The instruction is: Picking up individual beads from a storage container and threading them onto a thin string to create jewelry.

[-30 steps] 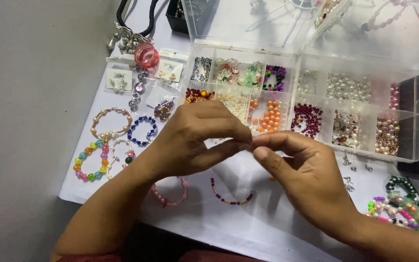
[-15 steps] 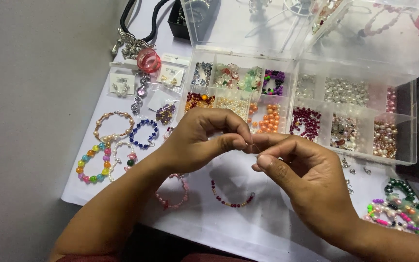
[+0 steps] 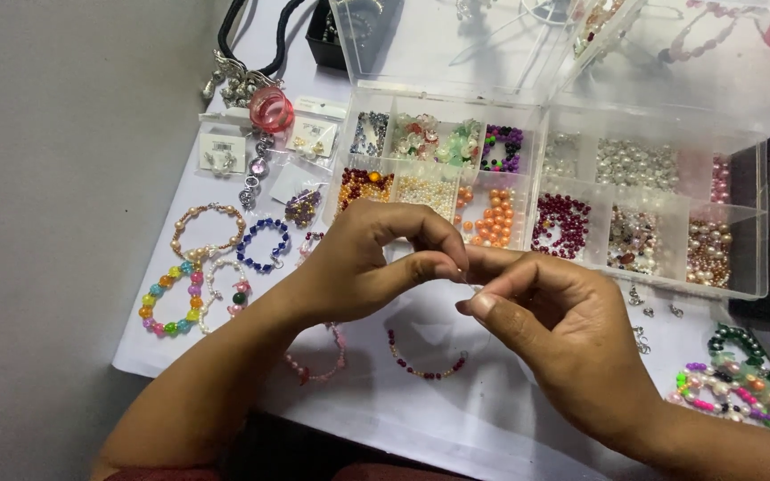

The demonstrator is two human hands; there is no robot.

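Bead box, clear plastic and split into many compartments, is the largest thing before us; it lies on the white sheet that covers the desk, just beyond our hands, with its lid raised behind it. Its compartments hold orange, dark red, white, purple and mixed beads.

Our left hand and right hand meet above the sheet, just in front of the box. Both are curled nearly closed, thumb and forefinger pinched together, and the fingertips of the two hands touch at one spot. Something very small and pale sits in that pinch; we cannot tell what it is.

To the left lie finished bracelets: a many-coloured one, a peach one and a blue one. A short dark red strand lies under our hands, a pink one beside it. More bracelets are heaped at the right edge. A pink ring-shaped pendant lies at the top left.
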